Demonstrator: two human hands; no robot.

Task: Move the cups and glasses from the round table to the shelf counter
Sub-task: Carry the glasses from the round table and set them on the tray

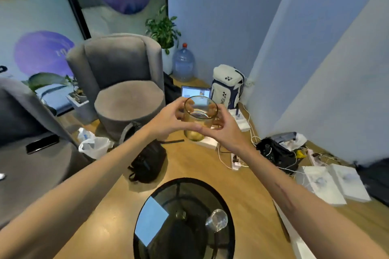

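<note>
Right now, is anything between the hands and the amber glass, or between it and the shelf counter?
Nothing separates them: the left hand and right hand both grip the amber glass. The shelf counter is out of view, so that path cannot be judged.

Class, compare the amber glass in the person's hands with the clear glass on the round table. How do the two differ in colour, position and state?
The amber glass is yellow-tinted; the clear glass is colourless. The amber glass is lifted off the table, with the left hand and right hand both holding it; the clear glass rests untouched on the round table. The amber glass looks larger, though it is nearer the camera. Both are see-through, open-topped and look empty.
</note>
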